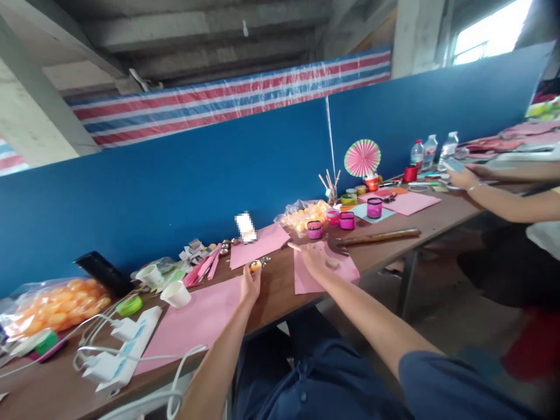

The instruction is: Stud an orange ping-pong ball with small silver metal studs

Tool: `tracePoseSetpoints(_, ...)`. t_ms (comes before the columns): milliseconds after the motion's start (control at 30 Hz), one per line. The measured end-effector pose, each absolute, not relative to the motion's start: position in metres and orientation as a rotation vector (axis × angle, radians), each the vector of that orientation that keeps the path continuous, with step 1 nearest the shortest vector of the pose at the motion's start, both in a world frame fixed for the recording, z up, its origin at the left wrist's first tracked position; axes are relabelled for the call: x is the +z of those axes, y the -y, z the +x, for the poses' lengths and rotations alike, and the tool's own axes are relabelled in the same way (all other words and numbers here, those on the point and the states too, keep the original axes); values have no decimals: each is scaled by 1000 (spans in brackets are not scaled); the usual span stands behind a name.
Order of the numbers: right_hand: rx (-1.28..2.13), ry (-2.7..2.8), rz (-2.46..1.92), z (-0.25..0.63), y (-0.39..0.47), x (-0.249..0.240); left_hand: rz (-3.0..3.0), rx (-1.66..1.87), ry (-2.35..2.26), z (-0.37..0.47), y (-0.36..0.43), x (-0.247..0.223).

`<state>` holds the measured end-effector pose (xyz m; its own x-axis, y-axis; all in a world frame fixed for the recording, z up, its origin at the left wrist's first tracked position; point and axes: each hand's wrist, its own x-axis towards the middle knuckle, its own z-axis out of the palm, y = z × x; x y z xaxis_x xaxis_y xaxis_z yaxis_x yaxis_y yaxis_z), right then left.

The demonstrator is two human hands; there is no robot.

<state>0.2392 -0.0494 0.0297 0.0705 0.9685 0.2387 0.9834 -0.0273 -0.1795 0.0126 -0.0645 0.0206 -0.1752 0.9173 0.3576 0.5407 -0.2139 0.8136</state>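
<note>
In the head view, a pale stick is pinched between the fingers of the right hand, above the edge of a pink sheet; its long axis is laid crosswise along the table, its free tip pointed left and slightly away from the body. One orange ball is pinched in the fingertips of the left hand, just beside a few small bells, whose exact number cannot be told. Near the hands, three pink sheets are laid out. To the right of the right hand one hammer is set down, its handle directed right. Two cups, two bags of orange balls, one fan and three bottles are also seen. At far right, a phone is held by a co-worker.
</note>
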Motion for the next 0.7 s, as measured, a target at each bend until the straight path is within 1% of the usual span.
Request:
tracePoseSetpoints(233,-70,1944,-2071,235,49,27,1861,1250,-1804,4,85,30)
tracePoseSetpoints(467,-35,1960,-2052,234,56,35,1989,1210,-1823,-5,114,19)
tracePoseSetpoints(700,25,1946,-2043,237,61,43,2029,1247,-1837,-6,111,14)
